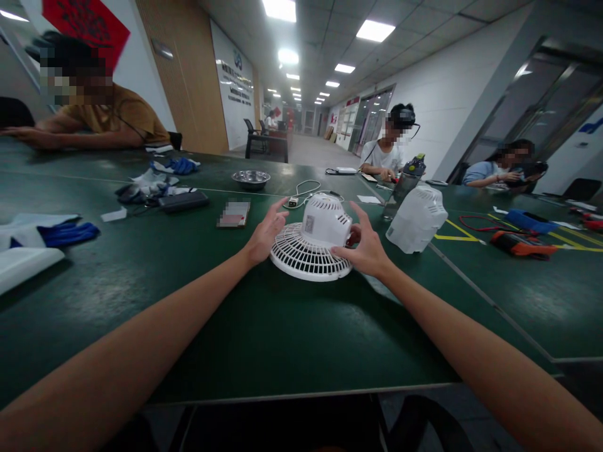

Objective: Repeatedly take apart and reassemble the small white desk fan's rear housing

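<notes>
A small white fan (316, 242) lies face down on the green table (264, 326), its round grille flat on the surface and its motor housing pointing up. My left hand (264, 235) reaches to the fan's left side, fingers spread and touching the grille rim. On the fan's right, my right hand (365, 247) curls its fingers around the motor housing. A second white fan housing part (416, 218) stands just right of my right hand.
A phone (233, 214) lies beyond the fan, with a steel bowl (251, 179), a white cable (301, 191) and a dark bottle (405, 182) farther back. Blue gloves (66, 233) and cloths lie left. Tools (522, 245) sit right. Other people sit around the table.
</notes>
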A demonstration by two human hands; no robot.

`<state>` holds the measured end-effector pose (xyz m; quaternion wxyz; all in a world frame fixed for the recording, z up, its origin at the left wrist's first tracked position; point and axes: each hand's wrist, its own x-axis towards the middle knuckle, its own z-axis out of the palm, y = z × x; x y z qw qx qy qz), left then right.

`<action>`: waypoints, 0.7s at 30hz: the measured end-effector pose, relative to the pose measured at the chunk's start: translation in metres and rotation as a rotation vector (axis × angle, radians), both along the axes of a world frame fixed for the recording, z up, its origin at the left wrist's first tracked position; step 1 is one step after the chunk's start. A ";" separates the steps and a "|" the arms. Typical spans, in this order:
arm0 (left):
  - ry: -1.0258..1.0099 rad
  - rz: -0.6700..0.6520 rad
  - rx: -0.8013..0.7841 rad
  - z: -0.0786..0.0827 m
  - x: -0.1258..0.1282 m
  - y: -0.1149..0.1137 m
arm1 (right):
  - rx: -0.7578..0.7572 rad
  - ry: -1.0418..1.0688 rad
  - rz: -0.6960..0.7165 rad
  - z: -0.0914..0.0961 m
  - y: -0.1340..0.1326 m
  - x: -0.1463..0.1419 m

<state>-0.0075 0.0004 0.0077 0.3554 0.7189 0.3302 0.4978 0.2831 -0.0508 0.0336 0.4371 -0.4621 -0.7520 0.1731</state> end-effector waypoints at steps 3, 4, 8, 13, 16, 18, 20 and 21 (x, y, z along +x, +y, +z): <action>-0.270 -0.039 -0.125 -0.005 -0.002 0.008 | -0.065 0.224 0.013 0.002 -0.001 -0.004; -0.344 -0.064 -0.155 -0.005 -0.001 0.010 | -0.100 0.323 0.018 0.003 -0.001 -0.006; -0.506 -0.169 -0.222 -0.005 0.008 0.010 | -0.305 0.738 0.121 0.005 -0.004 -0.015; -0.519 -0.044 -0.355 -0.007 0.019 0.004 | -0.724 0.938 0.349 0.000 -0.006 -0.021; -0.434 0.088 -0.379 -0.006 0.019 0.001 | -0.833 0.981 0.349 -0.004 -0.004 -0.021; -0.405 0.109 -0.357 -0.004 0.019 0.000 | -0.845 0.965 0.341 -0.007 0.000 -0.020; -0.381 0.124 -0.341 -0.002 0.020 -0.001 | -0.787 0.924 0.320 -0.009 0.007 -0.017; -0.369 0.134 -0.335 -0.001 0.020 -0.001 | -0.731 0.893 0.293 -0.011 0.011 -0.014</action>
